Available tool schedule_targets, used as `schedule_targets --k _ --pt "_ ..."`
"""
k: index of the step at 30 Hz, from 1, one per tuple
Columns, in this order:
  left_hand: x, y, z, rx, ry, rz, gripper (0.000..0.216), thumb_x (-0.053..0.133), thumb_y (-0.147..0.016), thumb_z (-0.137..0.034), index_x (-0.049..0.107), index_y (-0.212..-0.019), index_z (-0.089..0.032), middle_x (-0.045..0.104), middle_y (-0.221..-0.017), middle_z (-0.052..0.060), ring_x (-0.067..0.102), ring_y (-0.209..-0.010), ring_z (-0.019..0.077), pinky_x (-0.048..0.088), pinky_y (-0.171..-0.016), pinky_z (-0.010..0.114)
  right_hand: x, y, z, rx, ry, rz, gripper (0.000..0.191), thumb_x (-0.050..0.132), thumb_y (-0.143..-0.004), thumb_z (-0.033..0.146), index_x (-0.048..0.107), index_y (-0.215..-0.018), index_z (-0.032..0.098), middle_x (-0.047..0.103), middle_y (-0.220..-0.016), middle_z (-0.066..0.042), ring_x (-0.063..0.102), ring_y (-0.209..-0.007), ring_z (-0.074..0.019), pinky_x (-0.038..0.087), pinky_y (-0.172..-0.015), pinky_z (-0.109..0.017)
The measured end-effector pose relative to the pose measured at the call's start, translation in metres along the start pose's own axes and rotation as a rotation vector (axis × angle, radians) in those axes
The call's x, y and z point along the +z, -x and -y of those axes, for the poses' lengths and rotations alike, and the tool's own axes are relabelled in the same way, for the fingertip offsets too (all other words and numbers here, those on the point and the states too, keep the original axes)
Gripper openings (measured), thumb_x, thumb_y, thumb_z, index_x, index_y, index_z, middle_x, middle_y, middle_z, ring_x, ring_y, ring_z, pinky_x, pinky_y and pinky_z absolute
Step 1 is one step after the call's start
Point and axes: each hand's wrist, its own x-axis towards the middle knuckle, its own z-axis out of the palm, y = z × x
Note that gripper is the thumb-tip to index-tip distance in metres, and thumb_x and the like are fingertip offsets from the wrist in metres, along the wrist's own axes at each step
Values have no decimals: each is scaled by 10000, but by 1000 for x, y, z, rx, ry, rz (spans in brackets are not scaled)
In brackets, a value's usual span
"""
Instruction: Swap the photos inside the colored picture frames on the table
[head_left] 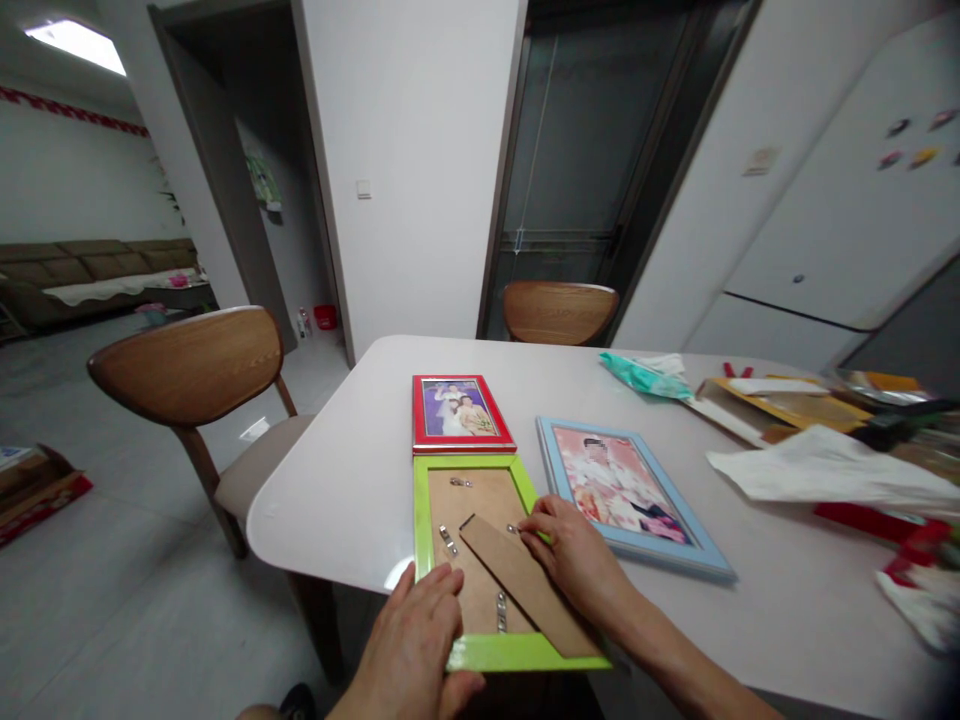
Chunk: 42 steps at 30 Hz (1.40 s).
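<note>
A green picture frame (469,468) lies face down at the near edge of the white table (352,470), its brown backing board and stand strut (517,580) showing. My left hand (416,645) rests flat on the frame's near left part, fingers stretched out over the backing. My right hand (570,550) sits on the frame's right side, its fingertips pinched at a small metal clip near the strut's top. A red frame (459,412) with a photo lies just beyond the green one. A light blue frame (626,495) with a photo lies to the right.
Two wooden chairs stand by the table, one at the left (191,370) and one at the far side (559,312). Papers (825,465), envelopes and a teal bag (645,377) clutter the table's right part. A white fridge (847,200) stands at the right.
</note>
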Motion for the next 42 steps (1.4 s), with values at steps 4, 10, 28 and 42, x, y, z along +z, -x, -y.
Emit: schedule_targets --k 4,10,28,42 --pt "-1 -1 1 -3 3 0 331 669 -573 -231 544 -874 -174 448 -1245 87 373 -1163 215 218 -1007 440 -6 -2 -3 37 -37 55 201 423 -747 183 624 -751 165 536 -797 -58 513 -732 -144 394 -676 -242" --pt "-3 0 2 -6 -16 26 407 651 -582 -216 524 -965 -162 433 -1254 105 360 -1171 223 213 -1009 440 -9 -4 3 68 56 131 209 415 -728 152 620 -692 159 547 -761 -66 526 -696 -144 386 -639 -231" --pt "-1 4 5 -20 55 -42 295 666 -562 -216 548 -829 -177 454 -1243 76 370 -1165 204 213 -1009 418 8 -22 66 -149 12 164 235 417 -767 217 639 -698 182 592 -720 -46 527 -681 -125 358 -616 -208" --pt "-5 3 6 -13 78 -22 376 666 -561 -239 549 -912 -172 462 -1235 84 382 -1154 215 205 -1007 423 22 -29 73 -264 21 204 220 452 -754 172 621 -613 173 583 -656 -21 504 -644 -111 337 -584 -198"
